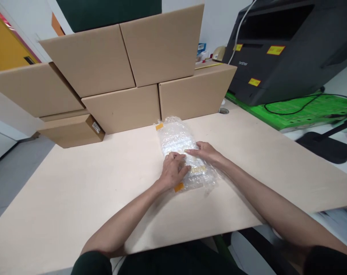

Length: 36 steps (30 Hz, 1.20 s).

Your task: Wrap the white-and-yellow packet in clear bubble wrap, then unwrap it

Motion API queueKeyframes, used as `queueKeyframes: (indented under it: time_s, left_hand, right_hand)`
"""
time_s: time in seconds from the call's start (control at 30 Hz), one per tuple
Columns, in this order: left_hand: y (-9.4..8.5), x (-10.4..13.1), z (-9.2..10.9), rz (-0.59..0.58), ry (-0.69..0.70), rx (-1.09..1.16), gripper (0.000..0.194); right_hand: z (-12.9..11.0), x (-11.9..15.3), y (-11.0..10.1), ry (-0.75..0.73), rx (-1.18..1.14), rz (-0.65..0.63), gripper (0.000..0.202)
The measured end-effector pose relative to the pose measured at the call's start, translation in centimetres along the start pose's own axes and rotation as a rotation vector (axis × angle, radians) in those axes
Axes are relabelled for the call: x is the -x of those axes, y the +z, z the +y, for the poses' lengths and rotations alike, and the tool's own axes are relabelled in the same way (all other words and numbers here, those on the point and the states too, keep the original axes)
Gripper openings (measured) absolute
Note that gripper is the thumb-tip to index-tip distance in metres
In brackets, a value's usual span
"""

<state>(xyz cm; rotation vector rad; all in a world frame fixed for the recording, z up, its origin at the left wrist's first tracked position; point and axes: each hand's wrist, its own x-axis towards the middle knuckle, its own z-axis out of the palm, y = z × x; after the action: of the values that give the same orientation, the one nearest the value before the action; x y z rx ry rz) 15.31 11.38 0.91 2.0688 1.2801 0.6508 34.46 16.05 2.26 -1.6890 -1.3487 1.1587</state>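
A flat package in clear bubble wrap (176,133) lies on the table, its long side running away from me. Orange tape pieces show at its far left and near left corners, and a yellowish strip is seen through the wrap near my hands. My left hand (173,168) rests on top of the package toward its near left side, fingers bent and thumb apart from them. At the right edge, my right hand (206,152) grips the package, thumb on top and the other fingers partly hidden along the side. The wrapped contents cannot be made out clearly.
Stacked cardboard boxes (122,109) line the table's back, with a smaller flat box (72,130) at left. A dark printer (259,68) stands on a green crate (299,110) at right, near a black stand base (326,147). The pale table (104,191) ends close to my body.
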Motion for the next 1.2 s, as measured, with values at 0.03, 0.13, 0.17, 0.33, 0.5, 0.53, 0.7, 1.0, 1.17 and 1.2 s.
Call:
queueKeyframes:
  time_s: [0.03, 0.13, 0.17, 0.33, 0.5, 0.53, 0.7, 1.0, 1.17, 1.2]
  left_hand:
    - [0.0, 0.2, 0.0, -0.004, 0.002, 0.018, 0.050]
    - [-0.8, 0.8, 0.0, 0.061, 0.041, 0.049, 0.052]
    - [-1.4, 1.0, 0.0, 0.115, 0.072, 0.022, 0.053]
    - [-7.0, 1.5, -0.2, 0.226, 0.127, -0.162, 0.056]
    - [-11.6, 3.7, -1.4, -0.133, 0.056, 0.436, 0.053]
    - [-11.8, 4.3, -1.7, -0.178, 0.022, 0.610, 0.056]
    - [-9.5, 6.8, -1.8, -0.037, -0.124, 1.072, 0.065]
    - [-8.1, 7.6, -3.8, 0.272, -0.258, 1.173, 0.045]
    - [-8.5, 7.8, -4.6, 0.381, -0.274, 1.179, 0.042]
    - [-8.5, 7.7, -4.7, 0.405, -0.294, 1.179, 0.041]
  right_hand:
    - [-0.3, 0.1, 0.4, 0.038, -0.118, -0.047, 0.041]
    - [-1.2, 1.4, 1.1, 0.115, -0.387, -0.164, 0.042]
    - [-1.4, 2.1, 1.2, 0.116, -0.434, -0.196, 0.043]
    - [-2.6, 6.4, 1.0, 0.010, -0.506, -0.437, 0.044]
    - [-4.3, 8.2, 1.6, -0.083, -0.543, -0.454, 0.040]
    - [-4.6, 8.1, 2.0, -0.090, -0.557, -0.425, 0.041]
    - [-5.4, 6.9, 4.6, -0.137, -0.600, -0.252, 0.038]
    - [-4.4, 3.9, 7.6, -0.325, -0.342, 0.003, 0.086]
    - [-3.9, 4.8, 7.9, -0.102, -0.534, -0.516, 0.096]
    - [-3.7, 5.0, 8.1, -0.088, -0.541, -0.557, 0.097]
